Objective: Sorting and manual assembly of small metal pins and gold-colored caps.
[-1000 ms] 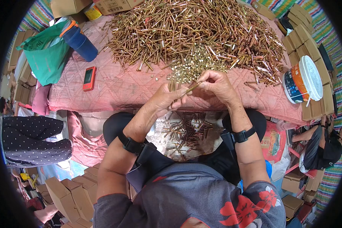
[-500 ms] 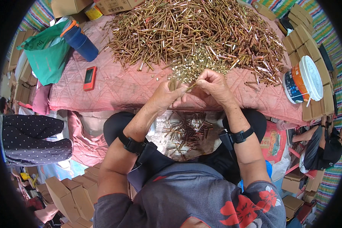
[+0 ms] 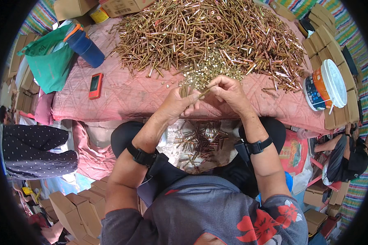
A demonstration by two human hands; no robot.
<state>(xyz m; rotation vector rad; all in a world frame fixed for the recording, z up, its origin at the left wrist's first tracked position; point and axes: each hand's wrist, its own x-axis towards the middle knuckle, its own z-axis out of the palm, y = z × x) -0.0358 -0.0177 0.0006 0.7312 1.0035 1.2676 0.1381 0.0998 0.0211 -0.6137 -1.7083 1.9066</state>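
Several long brass-coloured bolts (image 3: 184, 90) are gripped in my left hand (image 3: 176, 105), closed around them. One bolt (image 3: 205, 92) spans the gap between my two hands. The thumb and fingers of my right hand (image 3: 232, 93) pinch its far end; whatever small part may be at that end is too small to make out. Just beyond my hands lies a heap of small brass-coloured pieces (image 3: 212, 68) that look like nuts. Behind it spreads a large pile of similar bolts (image 3: 200, 30).
Pink quilted cloth (image 3: 131, 96) covers the table. On the left are a blue bottle (image 3: 85, 47), a green bag (image 3: 49, 61) and a red handheld device (image 3: 95, 85). A white-lidded bucket (image 3: 325, 85) stands right. More bolts (image 3: 202, 141) lie below, between my knees. Other people sit at both sides.
My right hand has shifted slightly to the left along the bolt, its fingers changing their pinch. My left hand stays almost in place with its bolts.
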